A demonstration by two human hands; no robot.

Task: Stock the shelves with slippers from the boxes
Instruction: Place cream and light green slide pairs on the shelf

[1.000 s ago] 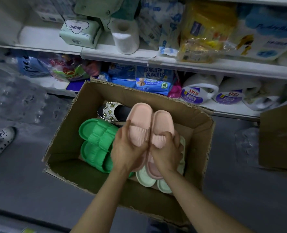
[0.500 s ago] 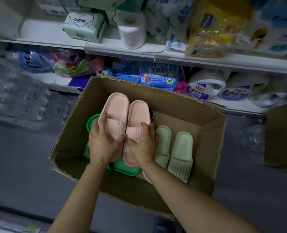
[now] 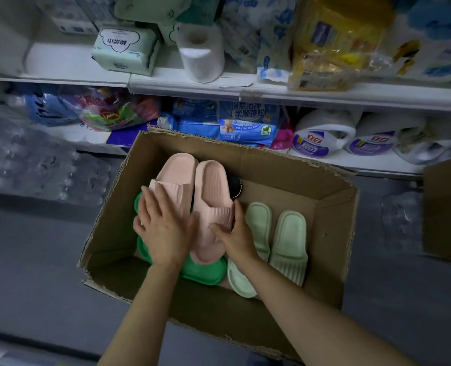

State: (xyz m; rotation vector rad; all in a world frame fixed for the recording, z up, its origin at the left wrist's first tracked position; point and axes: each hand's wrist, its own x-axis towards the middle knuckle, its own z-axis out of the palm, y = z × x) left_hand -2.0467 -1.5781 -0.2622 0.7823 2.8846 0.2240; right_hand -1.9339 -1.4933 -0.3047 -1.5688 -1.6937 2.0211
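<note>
An open cardboard box (image 3: 248, 154) stands on the floor below the shelves. A pink slipper pair (image 3: 208, 186) lies side by side on top of a bright green pair (image 3: 205, 273) in the box's left half. My left hand (image 3: 166, 228) lies flat with straight fingers on the left pink slipper's strap. My right hand (image 3: 236, 239) grips the right pink slipper, thumb on the strap and fingers round its outer edge. A pale green pair (image 3: 287, 241) lies in the right half. A black slipper (image 3: 235, 186) peeks out behind the pink pair.
The lower shelf (image 3: 351, 165) behind the box holds detergent bottles (image 3: 314, 141) and refill bags. The upper shelf (image 3: 311, 97) carries tissue packs and a paper roll (image 3: 200, 56). Shrink-wrapped water bottles (image 3: 34, 165) stand at left. Another cardboard box (image 3: 446, 210) sits at right.
Both hands carried the pink pair leftward from above the pale green slippers and lowered it onto the bright green pair. My left hand flattened on its slipper.
</note>
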